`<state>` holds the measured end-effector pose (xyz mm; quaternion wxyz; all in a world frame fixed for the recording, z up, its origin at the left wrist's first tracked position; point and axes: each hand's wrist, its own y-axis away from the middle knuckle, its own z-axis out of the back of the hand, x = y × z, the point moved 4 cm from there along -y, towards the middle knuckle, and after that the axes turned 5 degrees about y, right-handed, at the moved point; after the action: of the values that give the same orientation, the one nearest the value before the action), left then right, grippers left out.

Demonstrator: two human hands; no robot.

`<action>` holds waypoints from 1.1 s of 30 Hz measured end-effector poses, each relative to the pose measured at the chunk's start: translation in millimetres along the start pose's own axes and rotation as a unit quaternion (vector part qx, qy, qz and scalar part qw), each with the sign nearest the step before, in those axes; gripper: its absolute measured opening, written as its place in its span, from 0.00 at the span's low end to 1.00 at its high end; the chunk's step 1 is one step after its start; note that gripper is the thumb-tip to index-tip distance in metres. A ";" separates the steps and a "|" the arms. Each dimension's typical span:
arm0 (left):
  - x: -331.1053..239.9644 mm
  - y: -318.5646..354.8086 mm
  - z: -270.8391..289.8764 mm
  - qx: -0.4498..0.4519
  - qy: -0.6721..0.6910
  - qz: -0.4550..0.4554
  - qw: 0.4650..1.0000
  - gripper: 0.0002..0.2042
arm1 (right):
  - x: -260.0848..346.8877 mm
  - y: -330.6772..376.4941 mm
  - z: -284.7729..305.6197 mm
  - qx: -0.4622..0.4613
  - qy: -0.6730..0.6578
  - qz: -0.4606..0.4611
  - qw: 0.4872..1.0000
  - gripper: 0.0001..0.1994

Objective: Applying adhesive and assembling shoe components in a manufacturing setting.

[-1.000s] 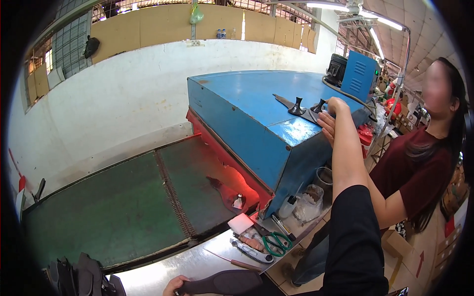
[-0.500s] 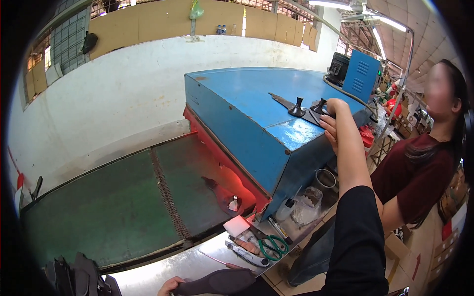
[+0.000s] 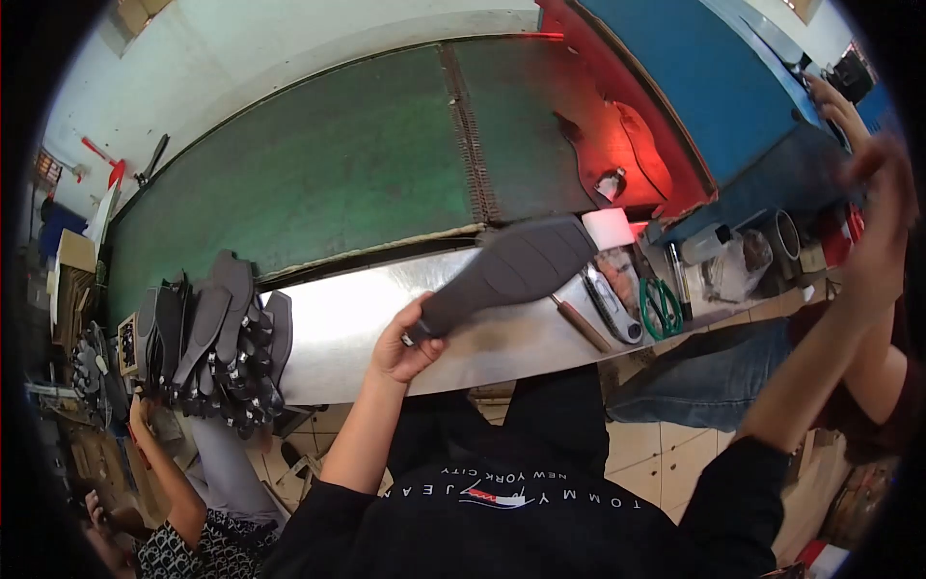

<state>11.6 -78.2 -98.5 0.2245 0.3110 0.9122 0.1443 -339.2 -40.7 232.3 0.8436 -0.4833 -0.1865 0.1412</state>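
In my left hand (image 3: 405, 345) I hold a dark grey shoe sole (image 3: 526, 265) by its narrow end, fingers wrapped round it. Its broad end points right, over the metal ledge. My right hand (image 3: 880, 207) is raised at the far right near the blue machine, smeared by motion, so its fingers do not show clearly. Two dark sole-shaped pieces (image 3: 639, 150) lie under red light on the green conveyor belt (image 3: 328, 145), at the machine's mouth. Several dark soles with shiny bits (image 3: 222, 333) are heaped at the ledge's left end.
On the metal ledge (image 3: 338, 338) are a white block (image 3: 608, 229), a utility knife (image 3: 613, 307), a brown-handled tool (image 3: 583, 325), green-handled scissors (image 3: 661, 309) and a bottle (image 3: 706, 243). The blue machine (image 3: 666, 58) stands behind. A co-worker's jeans (image 3: 704, 381) show at right; another person's arm (image 3: 169, 463) at left.
My view has swung down and left. My right hand has come away from the black-heeled pieces on top of the machine. The sole in my left hand is now raised above the ledge.
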 end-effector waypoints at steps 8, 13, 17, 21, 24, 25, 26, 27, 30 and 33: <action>12.8 -1.2 -18.1 -0.015 0.214 0.046 0.976 0.12 | 36.5 215.3 -133.7 0.295 0.014 -0.143 0.945 0.18; 15.9 11.0 -27.4 -0.105 0.214 -0.006 0.971 0.14 | 35.6 248.4 -162.2 0.244 0.046 -0.177 0.952 0.14; 21.3 14.0 -31.4 -0.118 0.236 0.013 0.964 0.14 | 40.6 245.7 -135.2 0.119 -0.118 -0.350 0.922 0.10; 37.8 11.8 -37.0 -0.110 0.218 0.045 0.969 0.14 | 89.5 233.2 -111.7 0.251 -0.374 -0.452 0.770 0.22; 60.7 9.4 -38.1 -0.068 0.170 0.073 0.980 0.13 | 118.6 245.4 -129.2 0.326 -0.497 -0.452 0.665 0.33; 67.5 8.8 -44.0 -0.069 0.167 0.082 0.980 0.13 | 121.5 246.3 -132.2 0.326 -0.519 -0.483 0.625 0.34; 72.1 10.5 -50.7 -0.076 0.159 0.090 0.980 0.11 | 120.0 248.8 -133.9 0.322 -0.519 -0.488 0.624 0.34; 75.5 12.9 -56.9 -0.083 0.151 0.098 0.980 0.09 | 118.7 253.8 -137.6 0.326 -0.512 -0.476 0.636 0.34; 78.3 18.4 -72.5 -0.108 0.168 0.098 0.975 0.10 | 115.9 268.4 -145.0 0.315 -0.473 -0.424 0.705 0.30; 81.2 19.3 -61.3 -0.097 0.160 0.106 0.977 0.11 | 115.1 263.9 -142.6 0.270 -0.397 -0.334 0.811 0.25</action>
<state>-66.6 -19.7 -64.2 0.0881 0.3553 0.8800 0.3027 -187.6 28.7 -42.4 0.7880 -0.0464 -0.6093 0.0746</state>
